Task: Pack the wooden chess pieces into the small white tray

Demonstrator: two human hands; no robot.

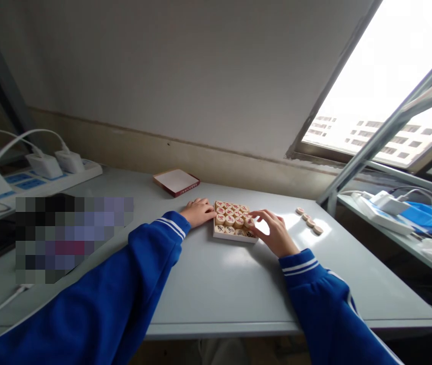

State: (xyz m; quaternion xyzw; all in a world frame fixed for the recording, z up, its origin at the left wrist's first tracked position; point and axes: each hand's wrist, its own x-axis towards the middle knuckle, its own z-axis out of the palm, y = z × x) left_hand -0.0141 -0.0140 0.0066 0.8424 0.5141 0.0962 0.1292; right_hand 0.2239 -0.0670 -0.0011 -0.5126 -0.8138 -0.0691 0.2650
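Note:
A shallow white box (235, 237) sits on the desk, filled with rows of round wooden Chinese chess pieces (229, 221). Most carry red characters; the row nearest me has black ones. At the box's left side rests my left hand (198, 212), fingers stretched out and the fingertips against its edge. My right hand (275, 233) is at the right end of the box, thumb and fingers closed around a chess piece (249, 222) in the end column. Those fingers partly hide the pieces there. Several loose chess pieces (310, 222) lie in a line on the desk, right of my right hand.
A red-edged box lid (176, 181) lies upturned near the wall. To the left are a power strip (67, 177) with white chargers and cables, and a blurred-out object (75, 233). Metal frame bars (364, 152) and a side shelf with another power strip (385, 215) stand right.

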